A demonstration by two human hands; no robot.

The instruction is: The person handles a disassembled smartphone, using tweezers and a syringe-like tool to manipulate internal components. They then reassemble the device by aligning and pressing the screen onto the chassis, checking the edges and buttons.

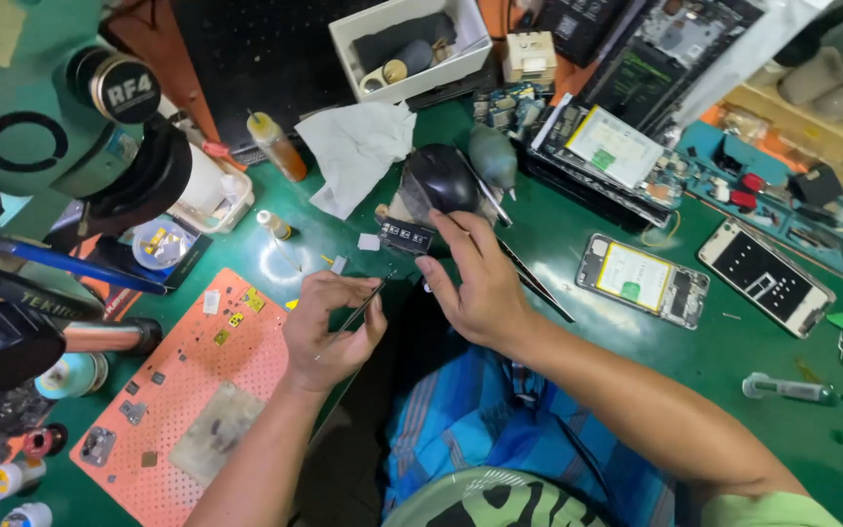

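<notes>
My left hand (329, 327) is closed around thin metal tweezers (361, 304), whose tips point up and right toward a small black circuit board (406, 235). My right hand (475, 278) pinches that small board by its right end, just above the green mat's front edge. A black computer mouse (439, 180) lies right behind the board. Both forearms reach in from below, over a blue striped cloth on my lap.
An orange perforated work mat (197, 390) with small parts lies at left, beneath a green microscope (51, 107). Opened phones (643, 281) (765, 276) lie at right, with a white tissue (358, 151), small bottles (278, 146) and a white parts tray (412, 44) behind.
</notes>
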